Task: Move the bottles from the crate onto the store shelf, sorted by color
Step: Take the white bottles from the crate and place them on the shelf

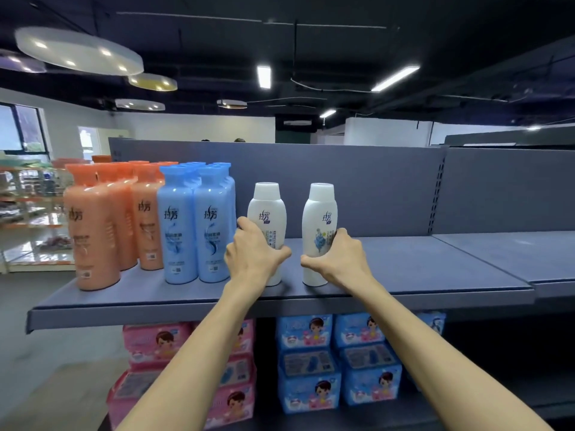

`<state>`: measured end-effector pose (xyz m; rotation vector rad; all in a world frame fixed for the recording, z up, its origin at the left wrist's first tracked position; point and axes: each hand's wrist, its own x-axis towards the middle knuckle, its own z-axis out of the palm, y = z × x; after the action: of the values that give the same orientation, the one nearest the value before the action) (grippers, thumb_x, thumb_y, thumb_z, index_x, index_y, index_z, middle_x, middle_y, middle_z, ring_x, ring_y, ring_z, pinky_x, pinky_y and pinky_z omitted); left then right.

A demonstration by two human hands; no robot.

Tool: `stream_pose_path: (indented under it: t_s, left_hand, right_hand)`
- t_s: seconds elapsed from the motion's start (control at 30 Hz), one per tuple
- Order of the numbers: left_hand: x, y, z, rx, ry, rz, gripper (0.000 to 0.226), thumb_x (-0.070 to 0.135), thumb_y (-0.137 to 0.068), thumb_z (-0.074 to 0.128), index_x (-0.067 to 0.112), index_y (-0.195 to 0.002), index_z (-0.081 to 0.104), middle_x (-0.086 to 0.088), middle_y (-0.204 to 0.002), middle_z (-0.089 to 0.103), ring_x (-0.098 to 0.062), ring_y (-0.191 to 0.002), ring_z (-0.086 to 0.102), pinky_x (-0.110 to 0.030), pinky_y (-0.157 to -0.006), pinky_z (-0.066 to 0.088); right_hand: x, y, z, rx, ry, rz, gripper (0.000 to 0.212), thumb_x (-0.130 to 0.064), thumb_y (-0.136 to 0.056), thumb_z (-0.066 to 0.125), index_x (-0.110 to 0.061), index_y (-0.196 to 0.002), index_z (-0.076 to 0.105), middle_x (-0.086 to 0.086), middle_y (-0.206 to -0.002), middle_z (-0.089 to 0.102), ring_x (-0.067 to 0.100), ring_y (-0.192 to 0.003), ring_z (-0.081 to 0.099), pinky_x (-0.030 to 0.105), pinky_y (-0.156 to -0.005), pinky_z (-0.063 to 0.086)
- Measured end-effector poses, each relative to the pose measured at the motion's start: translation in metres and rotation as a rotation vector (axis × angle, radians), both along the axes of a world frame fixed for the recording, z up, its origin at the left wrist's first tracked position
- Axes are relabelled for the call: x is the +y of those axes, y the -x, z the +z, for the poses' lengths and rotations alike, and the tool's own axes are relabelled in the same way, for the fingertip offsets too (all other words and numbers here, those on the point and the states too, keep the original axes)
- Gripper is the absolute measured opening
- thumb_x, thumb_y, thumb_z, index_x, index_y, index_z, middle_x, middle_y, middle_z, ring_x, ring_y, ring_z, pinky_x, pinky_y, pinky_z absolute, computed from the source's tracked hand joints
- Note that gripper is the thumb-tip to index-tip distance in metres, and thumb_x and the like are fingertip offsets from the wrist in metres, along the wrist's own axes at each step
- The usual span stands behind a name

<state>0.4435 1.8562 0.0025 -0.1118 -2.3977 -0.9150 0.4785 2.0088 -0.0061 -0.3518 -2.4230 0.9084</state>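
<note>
Standing upright on shelf, two white bottles, left grip round one, right grip round other.

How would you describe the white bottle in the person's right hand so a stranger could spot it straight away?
Find the grey shelf with rows of orange bottles and blue bottles at its left. Right of the blue ones stand two white bottles, each gripped by a hand. The one meant is the right white bottle, held by the right hand: unlike the left white bottle, it shows a blue picture.
</note>
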Motion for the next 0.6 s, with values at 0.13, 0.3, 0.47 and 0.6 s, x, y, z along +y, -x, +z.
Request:
stream_pose_path:
  t_s: [0.13,0.3,0.47,0.6]
  left_hand:
    - [0.003,0.001,-0.01,0.003,-0.013,0.003,0.064,0.042,-0.065,0.076,0.009,-0.104,0.037,-0.005,-0.095,0.054,-0.035,-0.09,0.061,-0.032,-0.065,0.038]
    - [0.001,-0.005,-0.038,-0.077,0.047,0.026,0.052,0.04,-0.074,0.074,0.008,-0.101,0.043,-0.013,-0.1,0.062,-0.037,-0.094,0.061,-0.034,-0.068,0.04]
    - [-0.001,0.007,-0.03,-0.159,0.063,0.033,0.051,0.043,-0.071,0.078,0.007,-0.098,0.055,-0.01,-0.092,0.056,-0.035,-0.096,0.061,-0.034,-0.071,0.048]
    - [0.003,0.026,-0.025,-0.209,0.065,0.033,0.055,0.043,-0.067,0.082,0.008,-0.101,0.056,-0.009,-0.097,0.059,-0.033,-0.096,0.062,-0.035,-0.073,0.049]
  right_hand:
    - [0.002,0.006,-0.009,-0.061,-0.058,0.012,0.064,-0.045,-0.06,0.08,-0.012,-0.104,0.046,0.002,-0.101,0.06,0.023,-0.091,0.061,0.034,-0.07,0.055]
    - [0.01,0.008,-0.024,-0.07,-0.054,0.046,0.064,-0.046,-0.058,0.081,-0.015,-0.107,0.052,0.002,-0.105,0.063,0.023,-0.096,0.061,0.036,-0.075,0.055]
    - [0.009,0.025,-0.021,-0.088,-0.067,0.047,0.066,-0.046,-0.06,0.082,-0.012,-0.107,0.051,0.004,-0.107,0.061,0.026,-0.098,0.06,0.038,-0.078,0.055]
    - [0.005,0.049,-0.017,-0.109,-0.074,0.042,0.064,-0.042,-0.063,0.083,-0.01,-0.106,0.048,0.006,-0.108,0.059,0.027,-0.097,0.06,0.033,-0.071,0.05]
